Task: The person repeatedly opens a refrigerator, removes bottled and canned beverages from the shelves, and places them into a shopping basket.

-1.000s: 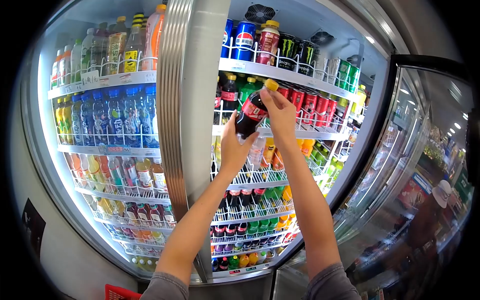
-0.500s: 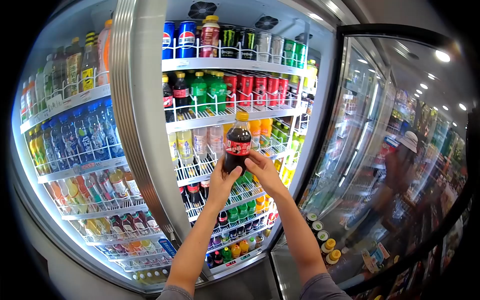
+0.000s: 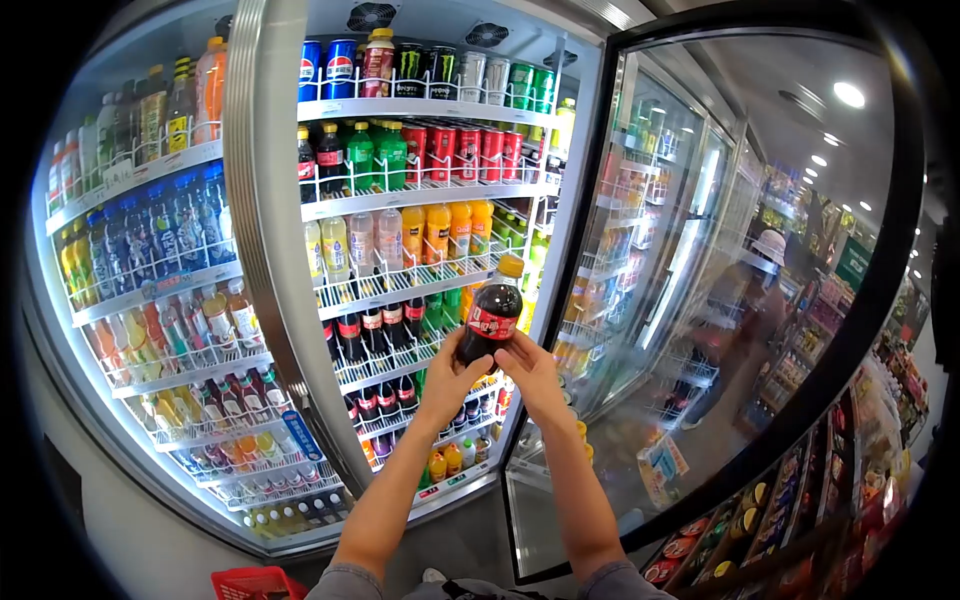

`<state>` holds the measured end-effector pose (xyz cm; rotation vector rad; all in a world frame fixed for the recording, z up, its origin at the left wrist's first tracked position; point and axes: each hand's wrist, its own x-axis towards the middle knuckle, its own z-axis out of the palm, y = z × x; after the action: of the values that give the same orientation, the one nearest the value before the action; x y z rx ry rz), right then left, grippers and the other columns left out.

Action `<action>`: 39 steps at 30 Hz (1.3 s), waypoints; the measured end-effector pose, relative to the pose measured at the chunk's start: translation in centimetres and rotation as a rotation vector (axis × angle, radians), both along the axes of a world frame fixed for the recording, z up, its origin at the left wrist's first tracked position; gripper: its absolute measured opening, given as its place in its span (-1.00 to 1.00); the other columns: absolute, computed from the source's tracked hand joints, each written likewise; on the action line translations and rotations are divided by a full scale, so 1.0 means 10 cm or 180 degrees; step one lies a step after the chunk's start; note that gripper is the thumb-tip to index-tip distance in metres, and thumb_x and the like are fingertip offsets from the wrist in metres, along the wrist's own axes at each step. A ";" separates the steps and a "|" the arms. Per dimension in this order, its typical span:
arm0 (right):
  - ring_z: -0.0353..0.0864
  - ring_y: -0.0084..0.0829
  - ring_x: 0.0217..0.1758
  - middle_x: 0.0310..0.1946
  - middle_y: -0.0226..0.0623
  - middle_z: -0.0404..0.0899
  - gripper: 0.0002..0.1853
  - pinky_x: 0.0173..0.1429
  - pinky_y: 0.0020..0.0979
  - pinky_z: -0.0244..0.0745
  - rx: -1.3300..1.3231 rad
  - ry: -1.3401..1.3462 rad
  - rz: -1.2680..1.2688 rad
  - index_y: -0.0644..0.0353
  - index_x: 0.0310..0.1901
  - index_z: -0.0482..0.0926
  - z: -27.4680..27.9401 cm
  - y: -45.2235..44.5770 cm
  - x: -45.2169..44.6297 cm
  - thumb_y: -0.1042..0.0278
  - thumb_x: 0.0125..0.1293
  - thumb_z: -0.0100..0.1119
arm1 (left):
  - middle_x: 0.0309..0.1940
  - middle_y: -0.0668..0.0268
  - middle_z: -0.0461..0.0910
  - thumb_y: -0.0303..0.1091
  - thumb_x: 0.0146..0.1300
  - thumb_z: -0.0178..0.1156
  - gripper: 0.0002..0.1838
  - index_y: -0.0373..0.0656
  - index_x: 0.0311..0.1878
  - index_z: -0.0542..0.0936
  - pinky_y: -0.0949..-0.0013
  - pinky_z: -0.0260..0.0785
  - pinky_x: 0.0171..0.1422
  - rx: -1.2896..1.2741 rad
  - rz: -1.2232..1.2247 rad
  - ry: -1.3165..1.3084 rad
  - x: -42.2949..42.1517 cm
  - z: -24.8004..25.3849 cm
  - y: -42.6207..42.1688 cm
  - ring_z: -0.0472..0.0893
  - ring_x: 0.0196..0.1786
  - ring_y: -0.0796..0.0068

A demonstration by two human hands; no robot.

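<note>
A small cola bottle (image 3: 494,314) with a red label and yellow cap is held upright, slightly tilted, in front of the open drinks fridge. My left hand (image 3: 448,382) is closed around its lower left side. On the lower right side, the fingers of my right hand (image 3: 531,374) are wrapped against the bottle too. The thumbs rest near its base, and the hands hide its lowest part. Behind it, orange drink bottles (image 3: 438,233) stand on a wire shelf, with more cola bottles (image 3: 371,326) on the shelf below. Red cans (image 3: 441,152) and green bottles (image 3: 375,155) fill a higher shelf.
The glass door (image 3: 640,290) is swung open at the right; a person in a white hat (image 3: 769,247) shows in its glass. A second fridge section with blue-capped bottles (image 3: 165,225) is at left. A red basket (image 3: 258,584) sits low left. Packaged goods (image 3: 745,520) line shelves at lower right.
The view has turned right and downward, so the shelves appear further left and higher. Held in both hands, the cola bottle appears lower and further right. The red basket has come into view.
</note>
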<state>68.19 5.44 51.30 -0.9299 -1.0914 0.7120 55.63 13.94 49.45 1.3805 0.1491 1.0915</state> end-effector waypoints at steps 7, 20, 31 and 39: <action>0.44 -0.41 0.32 0.25 -0.12 0.46 -0.34 0.39 -0.41 0.30 -0.0045 0.0006 0.0530 0.41 0.38 0.26 -0.20 -0.29 -0.36 0.36 0.33 0.29 | 0.10 0.26 0.53 -0.33 0.23 0.35 -0.30 -0.28 0.38 0.29 0.42 0.35 0.22 -0.0121 0.0531 -0.0076 -0.53 -0.19 -0.59 0.52 0.12 0.51; 0.43 -0.38 0.33 0.27 -0.10 0.44 -0.35 0.41 -0.36 0.32 -0.0340 -0.0374 0.1957 0.42 0.41 0.23 -0.33 0.02 -1.80 0.50 0.33 0.22 | 0.21 0.21 0.46 -0.27 0.37 0.23 -0.35 -0.29 0.43 0.24 0.35 0.19 0.40 -0.0300 0.1524 -0.0023 -2.29 -0.45 -0.87 0.42 0.28 0.45; 0.45 -0.42 0.29 0.23 -0.14 0.48 -0.40 0.39 -0.38 0.32 -0.0408 -0.1029 0.2265 0.39 0.40 0.26 -0.54 0.34 -2.40 0.44 0.38 0.20 | 0.12 0.18 0.53 -0.26 0.32 0.29 -0.36 -0.29 0.37 0.29 0.35 0.33 0.28 -0.0332 0.1958 0.0343 -3.01 -0.67 -0.70 0.49 0.17 0.44; 0.47 -0.43 0.25 0.15 -0.24 0.54 -0.43 0.26 -0.40 0.40 -0.0714 -0.0724 0.2389 0.27 0.36 0.33 -0.67 0.60 -2.86 0.35 0.37 0.25 | 0.13 0.16 0.53 -0.25 0.31 0.32 -0.34 -0.30 0.37 0.29 0.37 0.31 0.30 -0.0550 0.1864 0.0188 -3.48 -0.86 -0.41 0.50 0.18 0.45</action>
<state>39.61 11.43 44.63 -0.7893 -1.6103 1.3877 20.79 9.82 40.90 1.2408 0.7090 1.4766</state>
